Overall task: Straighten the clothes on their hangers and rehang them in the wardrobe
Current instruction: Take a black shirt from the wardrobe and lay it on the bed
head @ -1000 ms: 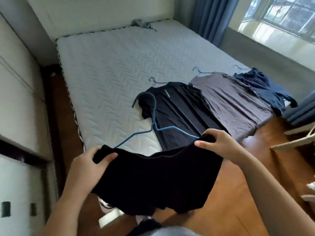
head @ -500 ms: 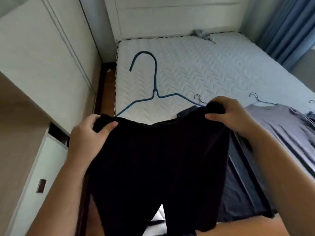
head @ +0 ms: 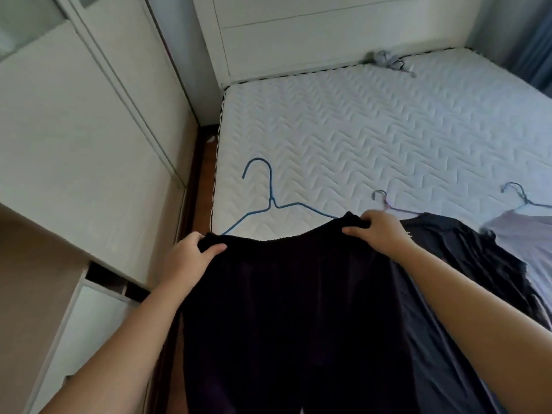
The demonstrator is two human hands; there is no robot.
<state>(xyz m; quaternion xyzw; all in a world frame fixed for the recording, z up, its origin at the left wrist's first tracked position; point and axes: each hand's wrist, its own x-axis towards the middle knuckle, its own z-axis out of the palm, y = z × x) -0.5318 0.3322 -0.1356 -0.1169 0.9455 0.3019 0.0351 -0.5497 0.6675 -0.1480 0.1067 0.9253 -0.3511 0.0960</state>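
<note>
the wardrobe (head: 89, 144) fills the left side, pale panels above and a dark gap lower down. between it and the bed (head: 388, 130) runs a narrow strip of brown floor (head: 203, 162). the left hand (head: 188, 258) grips one top corner of a black garment (head: 283, 309), thumb curled over the front and fingers tucked behind the edge. the garment hangs spread between both hands, over the near edge of the bed, its lower part running out of sight. just above its top edge shows a blue hanger (head: 270, 201), hook up, both arms slanting down behind the cloth (i cannot tell whether it lies on the bed or sits inside the garment). the right hand (head: 379, 231) clutches the other top corner, fingers bunched over the fabric. right of that hand a dark shirt (head: 466, 264) lies flat on the bed on a wire hanger (head: 385, 201). further right lies a pale shirt (head: 522, 234) on a second hanger (head: 519, 195). a grey cloth (head: 385, 59) sits crumpled at the head of the bed, and a blue curtain (head: 534, 40) hangs in the far right corner.
</note>
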